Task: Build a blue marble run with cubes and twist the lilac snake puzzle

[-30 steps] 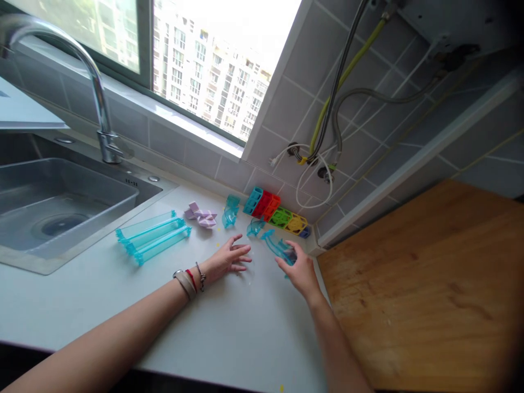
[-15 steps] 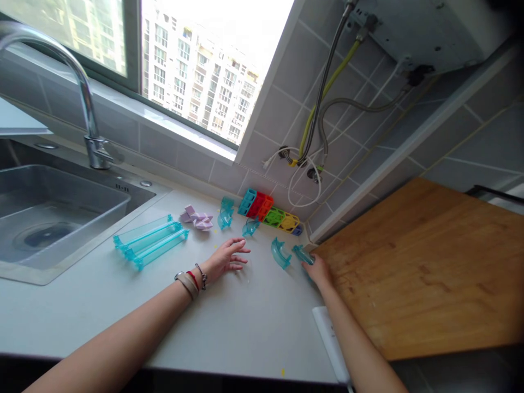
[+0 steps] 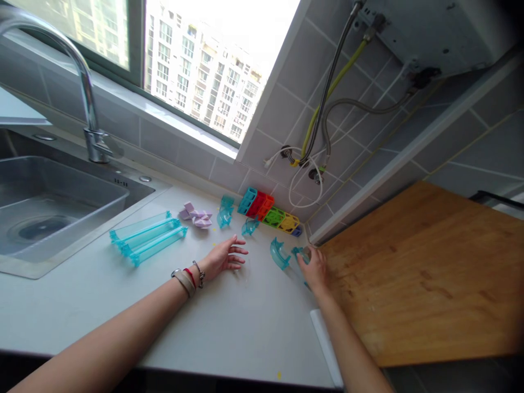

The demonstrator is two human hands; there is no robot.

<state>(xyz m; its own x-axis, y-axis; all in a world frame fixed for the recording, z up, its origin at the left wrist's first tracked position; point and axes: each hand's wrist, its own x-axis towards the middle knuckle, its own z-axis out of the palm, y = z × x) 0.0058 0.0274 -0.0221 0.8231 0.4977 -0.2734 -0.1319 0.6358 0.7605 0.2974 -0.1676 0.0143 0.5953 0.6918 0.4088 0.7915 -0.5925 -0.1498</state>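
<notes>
My left hand (image 3: 223, 255) lies flat on the white counter (image 3: 229, 322) with fingers spread, holding nothing. My right hand (image 3: 314, 268) is curled on a clear teal curved track piece (image 3: 299, 252) beside the wooden board (image 3: 421, 273). Another teal curved piece (image 3: 279, 254) lies just left of that hand. Two more small teal pieces (image 3: 225, 212) sit further back, near a row of coloured lattice blocks (image 3: 272, 214) against the tiled wall. Pale purple pieces (image 3: 198, 216) and long teal straight tracks (image 3: 146, 237) lie to the left.
A steel sink (image 3: 49, 213) with a tall tap (image 3: 88, 93) fills the left. Hoses and a white cable (image 3: 315, 142) hang at the wall corner under a white appliance (image 3: 421, 27). A white strip (image 3: 326, 344) lies by my right forearm.
My right hand slid right to the board's edge with one curved teal piece, then shifted slightly back left. A second curved piece was left on the counter. My left hand stayed flat.
</notes>
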